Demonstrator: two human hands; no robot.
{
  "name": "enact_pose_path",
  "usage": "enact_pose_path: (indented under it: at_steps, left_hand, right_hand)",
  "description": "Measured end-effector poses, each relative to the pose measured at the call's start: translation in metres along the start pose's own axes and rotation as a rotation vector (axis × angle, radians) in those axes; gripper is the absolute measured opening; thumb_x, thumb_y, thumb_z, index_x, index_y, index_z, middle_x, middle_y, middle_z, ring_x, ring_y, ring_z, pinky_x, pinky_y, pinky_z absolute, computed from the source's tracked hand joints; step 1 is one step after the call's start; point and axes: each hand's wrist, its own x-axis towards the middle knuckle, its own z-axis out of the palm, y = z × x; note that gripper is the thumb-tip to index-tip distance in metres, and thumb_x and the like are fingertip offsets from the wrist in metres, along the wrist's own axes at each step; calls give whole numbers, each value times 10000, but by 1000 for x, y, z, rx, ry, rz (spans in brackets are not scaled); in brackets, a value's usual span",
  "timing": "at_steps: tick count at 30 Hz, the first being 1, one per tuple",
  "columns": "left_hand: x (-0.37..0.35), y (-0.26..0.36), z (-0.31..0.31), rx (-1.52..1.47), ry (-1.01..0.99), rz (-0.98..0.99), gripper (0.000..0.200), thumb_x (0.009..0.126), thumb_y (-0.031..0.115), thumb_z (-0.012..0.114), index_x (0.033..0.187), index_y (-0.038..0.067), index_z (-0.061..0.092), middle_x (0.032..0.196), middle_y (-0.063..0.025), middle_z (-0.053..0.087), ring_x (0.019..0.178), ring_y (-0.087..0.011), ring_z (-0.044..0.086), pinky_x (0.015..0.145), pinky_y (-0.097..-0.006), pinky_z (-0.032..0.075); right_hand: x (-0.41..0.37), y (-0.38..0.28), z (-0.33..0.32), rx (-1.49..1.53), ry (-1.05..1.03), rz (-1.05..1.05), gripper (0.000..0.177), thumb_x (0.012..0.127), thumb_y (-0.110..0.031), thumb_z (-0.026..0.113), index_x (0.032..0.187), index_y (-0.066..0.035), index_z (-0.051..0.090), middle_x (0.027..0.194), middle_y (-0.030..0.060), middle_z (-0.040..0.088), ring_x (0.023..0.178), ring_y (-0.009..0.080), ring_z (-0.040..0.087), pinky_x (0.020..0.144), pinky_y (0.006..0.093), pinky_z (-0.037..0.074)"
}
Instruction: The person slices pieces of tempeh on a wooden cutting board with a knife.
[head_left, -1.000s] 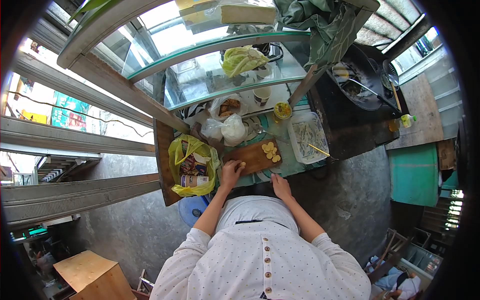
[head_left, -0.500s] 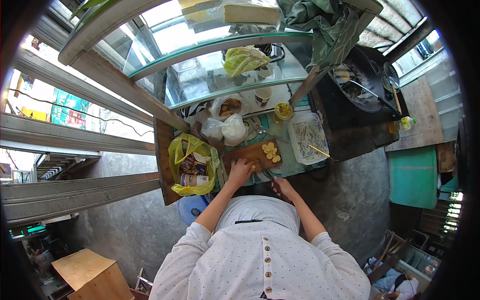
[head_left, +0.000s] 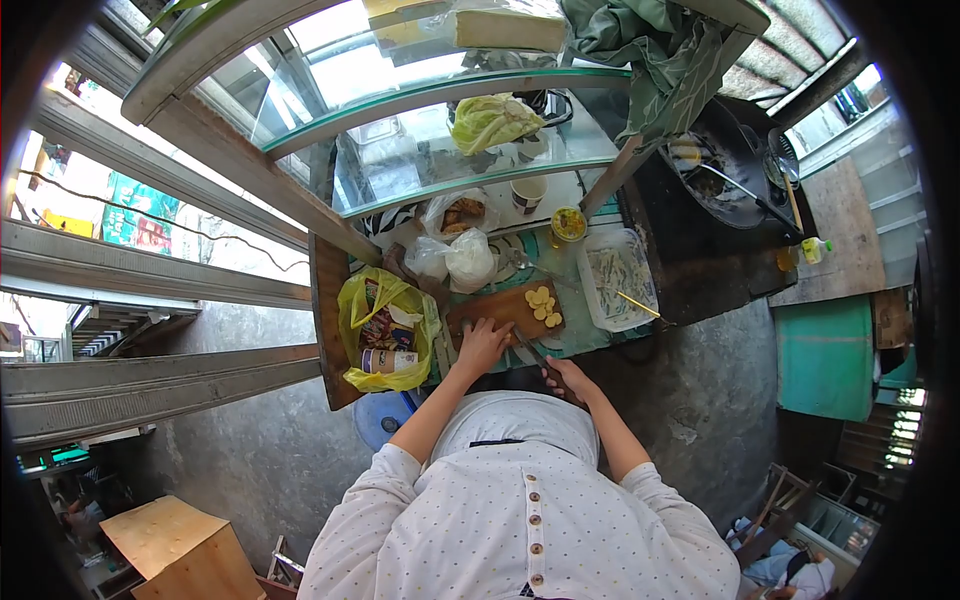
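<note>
A wooden cutting board [head_left: 488, 302] lies at the counter's front edge. On its left half my left hand [head_left: 484, 342] presses down with bent fingers, and whatever sits under the fingertips is too small and covered to make out. My right hand [head_left: 570, 378] grips the handle of a knife [head_left: 527, 345], whose blade points up and left toward the left fingertips. Several round, pale yellow slices [head_left: 542, 304] are grouped on the board's right side, apart from both hands.
A yellow plastic bag [head_left: 430, 335] of packets stands left of the board. Behind are tied clear bags [head_left: 470, 262], a paper cup [head_left: 528, 193] and a jar [head_left: 568, 224]. To the right sit a plastic tub [head_left: 615, 275] and a wok [head_left: 720, 170]. A glass-shelved cabinet [head_left: 480, 185] rises over the counter.
The knife blade has shifted slightly left, closer to my left fingertips. My left hand stays in nearly the same place on the board.
</note>
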Motion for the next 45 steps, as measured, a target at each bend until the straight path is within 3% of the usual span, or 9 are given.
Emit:
enact_pose_path:
  at_steps: [12, 15, 19, 21, 24, 35, 38, 40, 45]
  left_hand:
    - [-30, 4, -78, -373, 387, -283, 373, 828, 150, 561, 1195, 100, 514, 816, -92, 524, 766, -233, 522, 653, -350, 424]
    - [-49, 0, -91, -1092, 525, -670, 411, 886, 192, 529, 1276, 107, 431, 851, -4, 520, 744, -85, 514, 610, -273, 453]
    - [-71, -1, -112, -1721, 737, -875, 400, 920, 195, 461, 1310, 158, 378, 950, 30, 501, 753, -77, 510, 686, -287, 499]
    - [-79, -1, -113, -1731, 798, -849, 395, 918, 206, 463, 1300, 148, 386, 945, 24, 512, 760, -84, 519, 692, -295, 497]
    - [-87, -1, -116, -1727, 889, -835, 385, 915, 218, 465, 1286, 136, 398, 941, 19, 519, 774, -95, 527, 705, -305, 496]
    - [-98, -3, -112, -1676, 958, -864, 386, 910, 217, 482, 1274, 118, 400, 947, 8, 512, 811, -100, 517, 700, -289, 493]
    - [-94, -3, -102, -1449, 931, -814, 350, 891, 169, 519, 1228, 98, 459, 961, 1, 522, 827, -94, 524, 671, -250, 490]
    - [-83, 4, -101, -980, 787, -632, 298, 865, 134, 559, 1152, 63, 529, 952, -2, 534, 826, -95, 535, 646, -224, 484]
    - [-42, 14, -77, -807, 518, -433, 251, 767, 123, 653, 991, 16, 618, 902, -80, 566, 839, -162, 549, 656, -263, 480]
  right_hand:
    - [-1, -48, 62, -149, -141, -71, 372, 910, -406, 428, 772, -66, 491, 542, -23, 417, 395, 71, 338, 359, 212, 298]
    - [8, -60, 90, -406, -121, -257, 386, 908, -403, 417, 760, -62, 522, 526, -14, 426, 452, 73, 408, 377, 233, 321]
    - [10, -78, 130, -792, -82, -573, 387, 894, -389, 426, 753, -51, 552, 530, 63, 498, 475, 174, 506, 444, 328, 383]
    - [11, -81, 147, -998, -35, -811, 369, 887, -363, 446, 734, -48, 562, 535, 85, 519, 460, 215, 503, 457, 343, 390]
    - [16, -80, 164, -1138, 4, -819, 341, 873, -359, 452, 762, -60, 576, 602, 141, 557, 551, 322, 547, 518, 409, 407]
    - [10, -88, 177, -1258, 96, -804, 357, 851, -414, 453, 775, -98, 602, 657, 153, 594, 633, 368, 568, 546, 454, 425]
    - [6, -88, 169, -1143, 186, -786, 365, 851, -420, 452, 776, -98, 607, 655, 147, 596, 644, 361, 573, 554, 434, 428]
    - [0, -88, 155, -1065, 250, -775, 369, 852, -422, 451, 776, -98, 609, 650, 144, 595, 653, 356, 576, 562, 422, 430]
    - [-5, -62, 95, -981, 492, -566, 412, 853, -448, 445, 777, -73, 597, 675, 129, 598, 646, 331, 574, 589, 381, 427]
